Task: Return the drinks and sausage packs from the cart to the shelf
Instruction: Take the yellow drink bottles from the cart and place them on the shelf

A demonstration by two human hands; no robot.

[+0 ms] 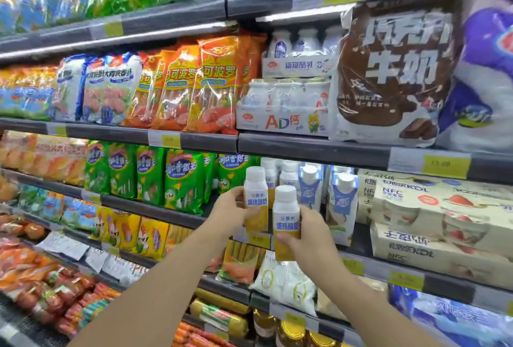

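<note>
Two white-and-yellow yogurt drink bottles with white caps are held up in front of the shelf. My left hand grips the left bottle, upright, at the shelf's front edge beside the green sausage packs. My right hand grips the right bottle, slightly nearer and lower. Behind them on the shelf stand more white bottles and blue-white drink cartons. The cart is out of view.
Orange sausage packs and bottle multipacks fill the shelf above, next to a large brown milk bag. Cream strawberry boxes sit to the right. Yellow and red sausage packs line the lower shelves.
</note>
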